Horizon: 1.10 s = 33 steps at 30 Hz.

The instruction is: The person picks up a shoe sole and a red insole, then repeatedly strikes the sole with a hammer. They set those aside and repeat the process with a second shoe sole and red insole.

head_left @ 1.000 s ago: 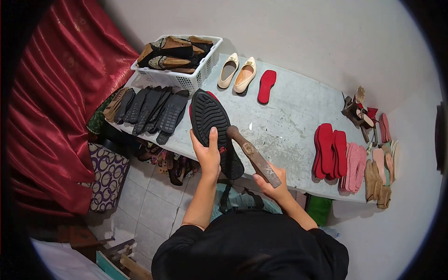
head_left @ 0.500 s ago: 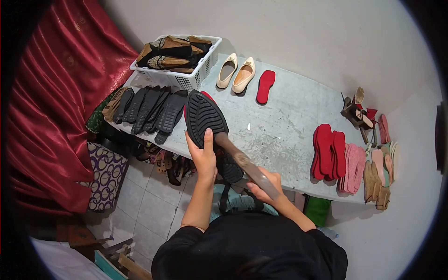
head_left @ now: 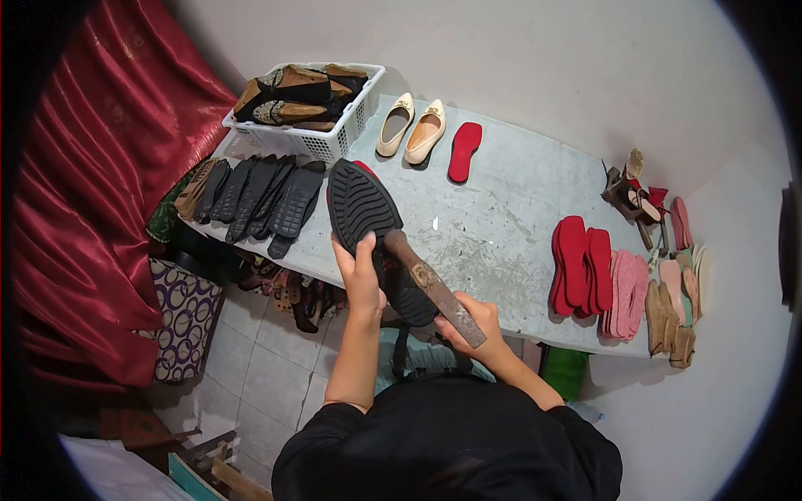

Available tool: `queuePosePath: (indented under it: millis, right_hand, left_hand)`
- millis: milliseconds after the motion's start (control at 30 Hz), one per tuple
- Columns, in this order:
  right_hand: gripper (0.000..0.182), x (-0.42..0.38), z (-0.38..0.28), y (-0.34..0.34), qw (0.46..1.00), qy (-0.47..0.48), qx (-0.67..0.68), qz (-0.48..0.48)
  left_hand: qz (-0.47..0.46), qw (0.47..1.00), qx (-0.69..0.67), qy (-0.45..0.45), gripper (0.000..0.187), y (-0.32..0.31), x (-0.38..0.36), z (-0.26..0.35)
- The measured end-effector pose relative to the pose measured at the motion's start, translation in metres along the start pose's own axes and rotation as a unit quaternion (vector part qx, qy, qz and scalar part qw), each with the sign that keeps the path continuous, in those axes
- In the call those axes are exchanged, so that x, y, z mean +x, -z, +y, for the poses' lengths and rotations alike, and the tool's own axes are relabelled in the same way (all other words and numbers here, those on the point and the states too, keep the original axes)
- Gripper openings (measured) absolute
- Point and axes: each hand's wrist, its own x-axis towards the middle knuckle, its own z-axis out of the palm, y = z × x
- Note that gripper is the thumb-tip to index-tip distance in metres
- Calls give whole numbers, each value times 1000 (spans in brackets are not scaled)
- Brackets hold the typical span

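— As my left hand (head_left: 361, 271) clamps the black shoe (head_left: 372, 234) sole-up at its waist, how does it handle?

— Light and bendy, I judge; the ribbed rubber resists slipping. My right hand (head_left: 476, 321) is clenched on the hammer (head_left: 434, 288), whose heavy head touches the sole just beside my left grip.

— Room to move?

— The desk (head_left: 501, 225) edge runs under the shoe; bare top beyond my grip, black soles (head_left: 259, 196) left, red insoles (head_left: 581, 267) well right.
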Motion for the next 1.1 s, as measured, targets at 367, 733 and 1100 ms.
queuePosePath:
  millis: [367, 733, 1100]
  right_hand:
    - [23, 4, 1, 7, 999, 13, 10, 33]
    - [25, 1, 13, 10, 998, 2, 7, 62]
    - [21, 3, -15, 25, 1000, -12, 25, 5]
  left_hand:
    - [-94, 980, -101, 141, 39, 6, -8, -16]
    - [-182, 972, -62, 135, 60, -2, -20, -13]
    - [-193, 975, -4, 115, 62, -9, -23, -22]
